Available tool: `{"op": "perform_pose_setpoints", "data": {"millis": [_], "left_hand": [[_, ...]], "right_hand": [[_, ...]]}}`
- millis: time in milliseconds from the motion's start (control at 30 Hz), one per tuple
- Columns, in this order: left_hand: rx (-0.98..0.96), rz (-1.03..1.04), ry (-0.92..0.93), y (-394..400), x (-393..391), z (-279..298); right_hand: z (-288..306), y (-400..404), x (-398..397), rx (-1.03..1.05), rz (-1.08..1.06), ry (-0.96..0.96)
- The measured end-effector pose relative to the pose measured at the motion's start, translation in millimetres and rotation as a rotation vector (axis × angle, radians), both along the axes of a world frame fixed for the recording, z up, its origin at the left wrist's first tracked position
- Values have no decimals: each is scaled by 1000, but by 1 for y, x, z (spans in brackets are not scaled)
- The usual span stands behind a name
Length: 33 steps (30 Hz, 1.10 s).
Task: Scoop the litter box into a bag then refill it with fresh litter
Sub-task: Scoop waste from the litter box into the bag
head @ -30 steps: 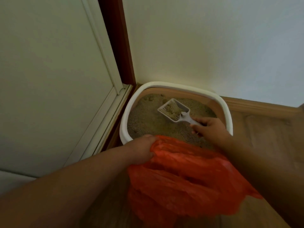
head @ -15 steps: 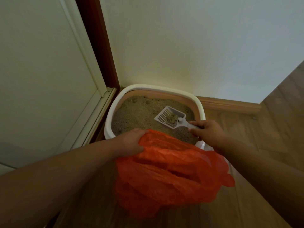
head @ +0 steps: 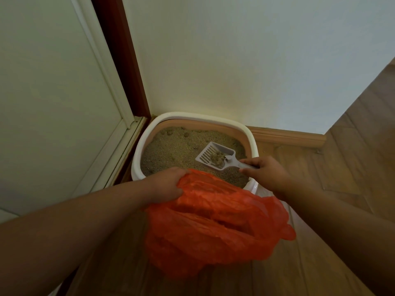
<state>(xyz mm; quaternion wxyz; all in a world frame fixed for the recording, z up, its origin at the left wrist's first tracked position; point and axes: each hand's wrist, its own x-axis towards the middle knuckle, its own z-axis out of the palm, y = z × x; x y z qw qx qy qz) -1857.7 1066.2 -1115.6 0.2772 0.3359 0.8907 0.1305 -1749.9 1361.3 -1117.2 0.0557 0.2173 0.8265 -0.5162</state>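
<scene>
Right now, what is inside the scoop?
The scoop holds a few brownish clumps, piled near the handle. Its slotted front is bare. The right hand covers the handle's end.

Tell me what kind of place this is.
Probably a corner of a home: a litter box sits on a wood floor where a white wall meets a door frame.

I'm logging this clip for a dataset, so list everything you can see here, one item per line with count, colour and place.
litter box: one, white rim, in the corner on the floor
litter: tan, fills the litter box
scoop: one, grey, over the litter, clumps in it
bag: one, orange, in front of the litter box
floor: brown wood
wall: white, behind the litter box
door: white, at left
left hand: grips the bag
right hand: holds the scoop
</scene>
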Motion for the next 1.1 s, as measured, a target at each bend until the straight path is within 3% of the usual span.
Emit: {"op": "perform_pose_setpoints", "data": {"millis": [200,567,867,967,1100], "left_hand": [[-5,4,-10,1,-1,3],[99,-3,-5,-1,1,9],[19,-40,83,1,-4,4],[-13,-37,29,1,-3,8],[-34,-56,-53,-2,0,14]], "right_hand": [[3,1,5,-67,-5,20],[15,0,4,-2,69,83],[30,14,5,-107,147,93],[40,18,7,-43,291,57],[52,18,7,195,462,12]]}}
